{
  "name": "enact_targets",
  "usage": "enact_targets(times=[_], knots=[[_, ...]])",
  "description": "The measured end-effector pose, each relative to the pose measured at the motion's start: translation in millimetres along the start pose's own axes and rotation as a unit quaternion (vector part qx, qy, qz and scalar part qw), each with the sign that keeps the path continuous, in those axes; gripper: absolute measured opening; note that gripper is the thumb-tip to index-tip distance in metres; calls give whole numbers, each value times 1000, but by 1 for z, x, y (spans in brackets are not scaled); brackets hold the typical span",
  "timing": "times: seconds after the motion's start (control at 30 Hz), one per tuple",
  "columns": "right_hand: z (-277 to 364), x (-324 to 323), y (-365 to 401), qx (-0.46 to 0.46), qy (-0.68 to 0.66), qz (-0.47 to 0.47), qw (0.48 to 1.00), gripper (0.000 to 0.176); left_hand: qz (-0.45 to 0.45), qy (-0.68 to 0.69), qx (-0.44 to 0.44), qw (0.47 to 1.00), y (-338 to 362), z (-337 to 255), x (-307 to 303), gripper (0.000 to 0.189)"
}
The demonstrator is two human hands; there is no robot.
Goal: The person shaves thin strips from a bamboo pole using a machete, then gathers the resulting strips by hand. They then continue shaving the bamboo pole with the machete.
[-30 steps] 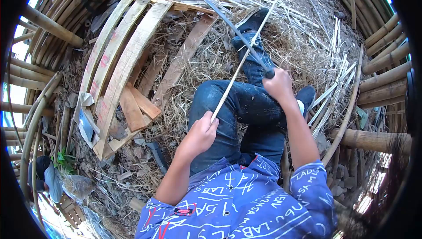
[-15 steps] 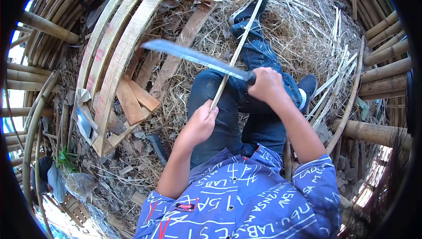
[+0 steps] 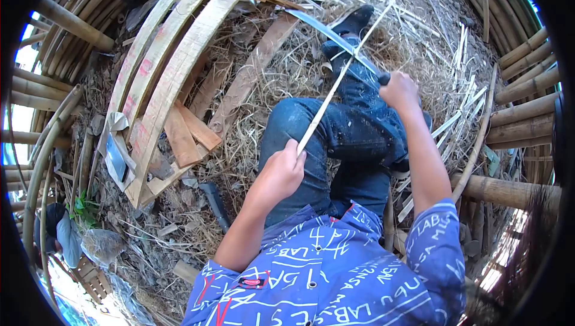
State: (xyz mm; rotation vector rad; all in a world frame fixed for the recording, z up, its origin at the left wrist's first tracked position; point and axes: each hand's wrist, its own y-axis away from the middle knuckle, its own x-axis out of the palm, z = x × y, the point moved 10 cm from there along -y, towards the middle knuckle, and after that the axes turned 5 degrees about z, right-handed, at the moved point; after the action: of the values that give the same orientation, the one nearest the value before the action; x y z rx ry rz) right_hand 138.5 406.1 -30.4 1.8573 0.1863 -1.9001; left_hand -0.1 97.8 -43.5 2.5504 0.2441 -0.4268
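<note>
My left hand (image 3: 283, 171) is closed around the near end of a long, pale bamboo strip (image 3: 323, 108). The strip slants up and away over my knee, past my shoe. My right hand (image 3: 401, 91) grips the dark handle of a machete (image 3: 335, 37). Its long blade points up and to the left and crosses over the strip beyond my knee, above my lower leg. My bent legs in dark jeans (image 3: 365, 131) lie beneath both.
A wooden pallet (image 3: 173, 68) stands at the left, with loose boards (image 3: 186, 137) beside it. Curly shavings (image 3: 263, 95) and split strips cover the ground. A dark machete sheath-like object (image 3: 214, 204) lies by my left forearm. Bamboo poles (image 3: 509, 189) wall both sides.
My right hand and the machete have moved away from me and to the right, with the blade now farther along the strip. The strip's far end has swung right.
</note>
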Motion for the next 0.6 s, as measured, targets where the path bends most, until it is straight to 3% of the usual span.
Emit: enact_targets(times=[0.1,0.23,0.33,0.47,0.6], knots=[[6,-8,29,20,-34,-18,999,27,0,-12,14,1000,-4,-6,2,22],[37,4,85,-37,-228,39,972,21,-20,-3,-14,1000,-5,-12,1,22],[74,6,119,-108,-271,76,953,19,-25,-31,-24,999,-6,-11,3,23],[98,16,131,-141,-206,134,959,20,-41,-46,-12,998,-6,-14,7,21],[100,27,116,-155,-52,149,975,23,-81,-80,3,993,-3,-20,3,20]])
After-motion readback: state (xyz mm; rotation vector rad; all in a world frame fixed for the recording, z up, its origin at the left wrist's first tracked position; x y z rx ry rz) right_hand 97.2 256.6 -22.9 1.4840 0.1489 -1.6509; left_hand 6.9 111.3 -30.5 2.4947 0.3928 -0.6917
